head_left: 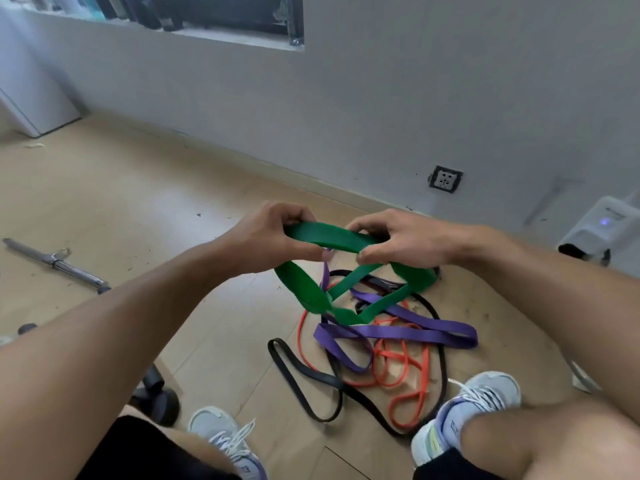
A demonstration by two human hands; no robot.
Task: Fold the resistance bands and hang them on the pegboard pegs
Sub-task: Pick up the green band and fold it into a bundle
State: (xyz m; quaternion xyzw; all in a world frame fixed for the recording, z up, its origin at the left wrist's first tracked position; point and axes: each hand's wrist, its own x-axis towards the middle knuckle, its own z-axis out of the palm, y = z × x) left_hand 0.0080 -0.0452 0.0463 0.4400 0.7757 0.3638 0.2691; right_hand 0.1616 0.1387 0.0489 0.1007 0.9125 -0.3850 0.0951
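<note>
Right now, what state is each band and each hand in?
green band: lifted, held by both hands, lower loops hanging twisted
purple band: loose on the floor, tangled
orange band: on the floor, tangled, untouched
black band: on the floor, sprawled, untouched
left hand: gripping the green band
right hand: gripping the green band

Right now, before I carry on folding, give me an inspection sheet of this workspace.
Surface: wooden floor, scattered specks of dirt.
Job's things: green band lifted in both hands, lower loops hanging toward the pile; purple band, orange band and black band tangled on the floor. Pegboard: nothing seen.
Clutter: metal bar at left; dark dumbbell near the left shoe.
Grippers: left hand and right hand each grip the green band.
Cables: nothing seen.
Surroundings: grey wall with socket; white device at right.
</note>
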